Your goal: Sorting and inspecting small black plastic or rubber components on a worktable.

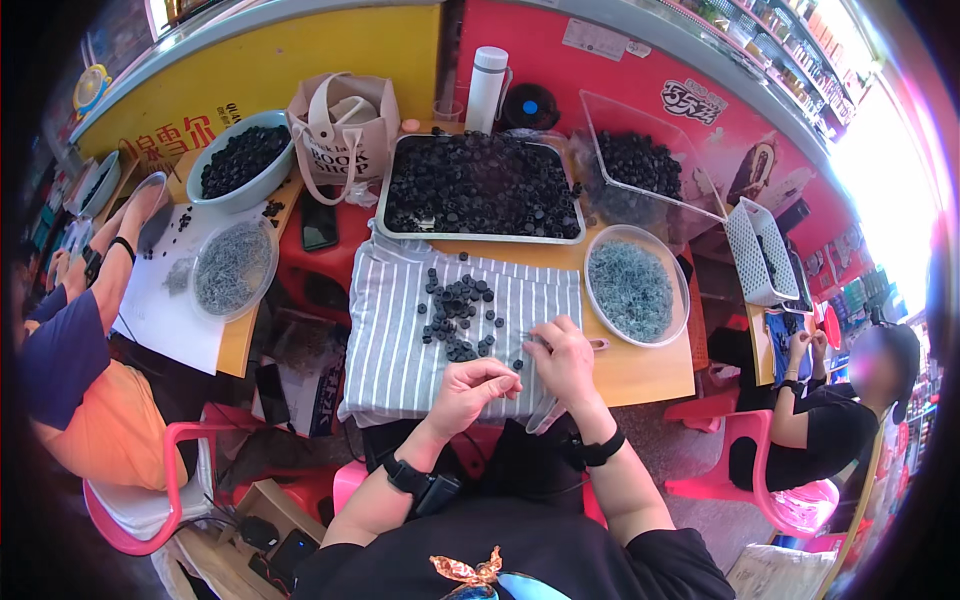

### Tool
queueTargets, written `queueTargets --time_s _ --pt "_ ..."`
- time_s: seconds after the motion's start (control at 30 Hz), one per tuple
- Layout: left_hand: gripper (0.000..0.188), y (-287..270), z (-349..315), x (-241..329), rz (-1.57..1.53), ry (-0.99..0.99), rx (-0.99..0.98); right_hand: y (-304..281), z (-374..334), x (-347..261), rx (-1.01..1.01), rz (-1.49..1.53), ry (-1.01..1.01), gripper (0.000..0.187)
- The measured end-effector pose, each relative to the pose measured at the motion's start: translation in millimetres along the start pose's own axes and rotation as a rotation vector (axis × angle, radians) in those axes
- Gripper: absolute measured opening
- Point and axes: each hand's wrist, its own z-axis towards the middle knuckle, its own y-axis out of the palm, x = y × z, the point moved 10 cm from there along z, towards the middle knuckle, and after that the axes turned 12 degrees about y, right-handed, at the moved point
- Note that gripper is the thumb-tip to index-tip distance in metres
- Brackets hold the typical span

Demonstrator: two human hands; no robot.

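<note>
My left hand [478,392] is over the near edge of a grey striped cloth [380,340], thumb and fingertips pinched together. What they hold, if anything, is too small to make out. Just right of it, my right hand [563,362] has its fingers curled into a pinch, and its contents are also unclear. A small round black piece [518,365] lies between the two hands. Beyond them, a loose heap of similar black pieces [460,305] is scattered on the cloth. To the right stands a round clear tub [684,312] of small transparent plastic parts [630,285].
At the back, a metal tray [400,238] is full of black pieces, beside a clear bin [655,205]. A white bottle [488,90] and a tote bag [375,130] stand behind. One person [70,350] sits at left, another [820,420] at right.
</note>
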Motion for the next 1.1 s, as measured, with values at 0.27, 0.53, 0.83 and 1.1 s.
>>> queueTargets --time_s 0.27,0.53,0.83,1.1 --pt "0.01 0.0 0.5 2.8 0.0 0.014 0.004 4.9 14.7 5.6 -0.053 0.027 0.064 0.012" --pt "0.011 -8.9 -1.1 0.6 -0.054 0.032 0.094 12.2 -13.3 17.4 -0.26 0.486 0.248 0.005" --pt "0.012 -13.6 -0.4 1.2 -0.171 0.069 0.139 -7.0 -34.7 -28.4 0.094 -0.249 -0.23 0.003" --pt "0.012 -13.1 0.8 -0.1 -0.145 0.059 0.127 -19.9 -28.7 1.2 0.1 0.099 -0.025 0.008"
